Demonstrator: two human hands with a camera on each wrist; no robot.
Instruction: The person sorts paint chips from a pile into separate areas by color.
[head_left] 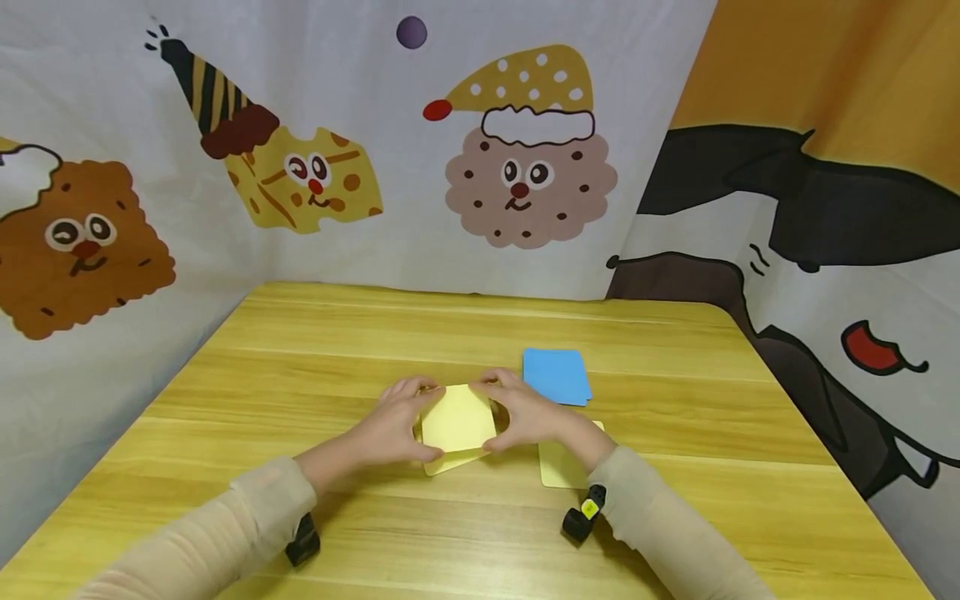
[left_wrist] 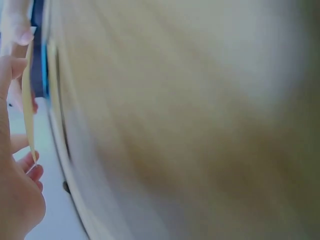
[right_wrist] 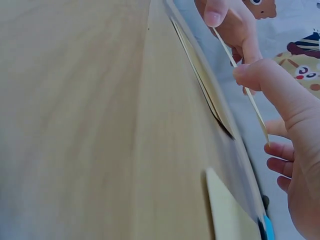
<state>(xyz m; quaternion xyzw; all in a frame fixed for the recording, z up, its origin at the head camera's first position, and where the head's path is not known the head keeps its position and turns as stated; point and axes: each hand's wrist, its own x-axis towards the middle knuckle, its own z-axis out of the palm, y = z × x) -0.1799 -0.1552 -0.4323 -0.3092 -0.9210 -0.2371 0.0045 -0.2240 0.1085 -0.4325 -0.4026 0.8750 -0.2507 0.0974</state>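
Observation:
Both hands hold one pale yellow square card (head_left: 457,418) by its opposite sides, above the table. My left hand (head_left: 393,422) pinches its left edge, thumb at the near corner and fingers at the far one. My right hand (head_left: 527,414) grips the right edge likewise. Both wrist views show the card edge-on, as a thin strip (left_wrist: 28,100) and a thin line (right_wrist: 254,109), apart from the table. Under it lie more yellow cards (head_left: 450,463), partly covered in the head view; the right wrist view shows them as a low stack (right_wrist: 210,90).
Blue square cards (head_left: 555,375) lie slightly fanned beyond my right hand. Another yellow card (head_left: 558,468) is partly hidden beneath my right forearm. The wooden table (head_left: 360,333) meets a printed cloth (head_left: 420,225) at its far edge.

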